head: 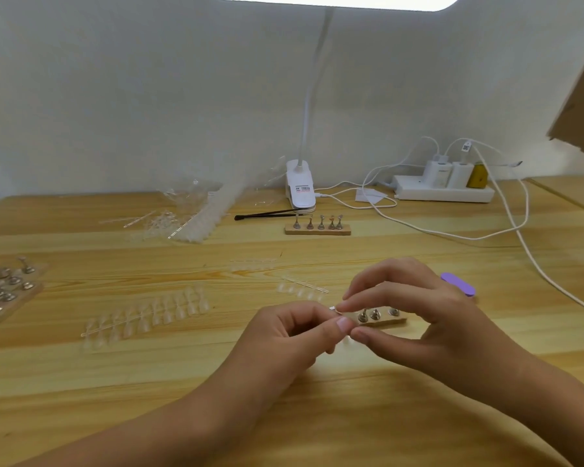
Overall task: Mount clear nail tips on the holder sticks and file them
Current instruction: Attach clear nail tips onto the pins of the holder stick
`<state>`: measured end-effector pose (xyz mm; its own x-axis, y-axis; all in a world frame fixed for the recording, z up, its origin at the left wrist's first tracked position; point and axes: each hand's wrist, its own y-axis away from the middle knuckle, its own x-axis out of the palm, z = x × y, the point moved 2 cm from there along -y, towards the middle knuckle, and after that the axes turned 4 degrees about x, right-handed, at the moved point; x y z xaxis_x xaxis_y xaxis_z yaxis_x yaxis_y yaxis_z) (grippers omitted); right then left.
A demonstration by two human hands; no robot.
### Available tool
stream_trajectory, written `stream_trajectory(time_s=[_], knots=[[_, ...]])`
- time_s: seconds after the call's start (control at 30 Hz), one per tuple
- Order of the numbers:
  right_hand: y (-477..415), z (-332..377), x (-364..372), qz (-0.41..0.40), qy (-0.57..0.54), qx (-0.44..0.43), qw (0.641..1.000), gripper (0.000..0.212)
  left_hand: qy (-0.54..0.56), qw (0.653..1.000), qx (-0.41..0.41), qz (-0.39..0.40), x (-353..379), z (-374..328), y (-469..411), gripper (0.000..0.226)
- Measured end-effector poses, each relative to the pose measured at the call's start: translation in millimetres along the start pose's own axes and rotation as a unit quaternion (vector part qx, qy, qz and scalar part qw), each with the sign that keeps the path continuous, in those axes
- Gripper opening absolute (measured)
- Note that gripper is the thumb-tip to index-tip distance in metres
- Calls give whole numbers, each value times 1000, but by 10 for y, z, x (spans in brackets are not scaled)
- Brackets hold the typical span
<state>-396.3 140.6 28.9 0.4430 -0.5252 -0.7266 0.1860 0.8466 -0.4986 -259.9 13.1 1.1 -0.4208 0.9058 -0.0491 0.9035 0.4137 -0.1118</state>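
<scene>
- Meeting over the counter (115,382), the left hand (294,335) and right hand (418,311) both pinch a small piece (334,309) between their fingertips, too tiny to tell tip from stick
- Just behind the fingers, a wooden base (397,321) lies on the counter with three metal holder sticks (375,314) standing in it
- A purple nail file (457,284) peeks out beyond the right hand
- Strips of clear nail tips (149,315) lie to the left
- A second base (317,230) carrying five sticks sits far back by the lamp clip (300,187)
</scene>
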Motion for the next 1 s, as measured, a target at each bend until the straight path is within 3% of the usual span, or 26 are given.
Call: stream_trajectory(time_s=[0.1,0.3,0.43,0.53,0.7,0.87,1.0], knots=[[9,-30,5,21,-7,3,1000,23,12,1000,8,0,-5,-19,2,19],[-8,-61,0,28,-39,25,999,28,8,1000,15,-9,-10,16,-2,26],[-18,-43,25,20,-75,50,996,13,-15,999,41,-11,-8,30,3,18],[-31,-50,18,26,-92,86,992,13,-34,998,41,-14,-19,50,7,16],[-85,-219,-331,-13,-38,137,990,18,-52,998,38,12,-11,48,35,22],[-49,-407,-450,51,0,189,981,16,-33,999,23,-1,-21,52,18,21],[-33,-471,-354,83,26,179,980,18,-30,999,11,-12,-38,79,-8,16]])
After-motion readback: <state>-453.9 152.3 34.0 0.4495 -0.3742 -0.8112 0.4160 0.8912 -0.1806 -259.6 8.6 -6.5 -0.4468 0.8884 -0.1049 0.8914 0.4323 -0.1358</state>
